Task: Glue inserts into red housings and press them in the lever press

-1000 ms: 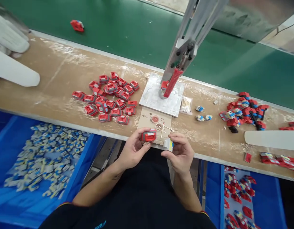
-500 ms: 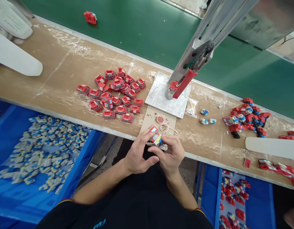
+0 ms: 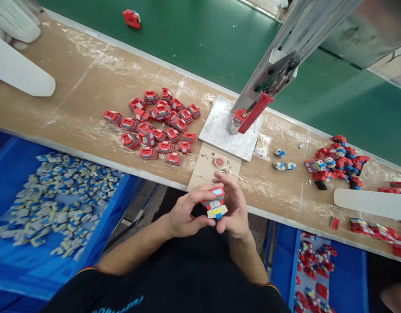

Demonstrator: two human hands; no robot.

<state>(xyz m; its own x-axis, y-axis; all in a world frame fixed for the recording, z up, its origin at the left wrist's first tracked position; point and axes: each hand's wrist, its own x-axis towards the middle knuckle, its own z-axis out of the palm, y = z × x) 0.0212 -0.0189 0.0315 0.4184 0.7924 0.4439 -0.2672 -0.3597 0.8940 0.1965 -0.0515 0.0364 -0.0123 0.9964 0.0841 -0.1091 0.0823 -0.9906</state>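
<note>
Between my hands is a red and grey plastic toy part [image 3: 213,203] with a white, yellow-marked piece and a blue tab at its lower end. My left hand [image 3: 186,213] grips its left side, fingers over the top and thumb below. Curved loosely around the right side is my right hand [image 3: 235,208], fingers apart, its thumb near the blue tab; whether it touches I cannot tell. Just beyond lie a small tub of red paste [image 3: 219,161] and a white ring-shaped lid [image 3: 225,171] with a cotton swab, on a cardboard sheet [image 3: 200,168].
A lever press [image 3: 257,114] stands on a metal plate [image 3: 216,134]. Red parts [image 3: 161,112] lie left of it; a swab bag [image 3: 262,145] and assembled red-blue parts [image 3: 339,156] lie right. Blue bins [image 3: 122,191] hang below the bench. Behind runs a green belt [image 3: 193,34].
The toy part has been turned so its yellow-marked face points toward me, and it has come slightly nearer. My right fingers have lifted and spread from their earlier pinch on the lower piece.
</note>
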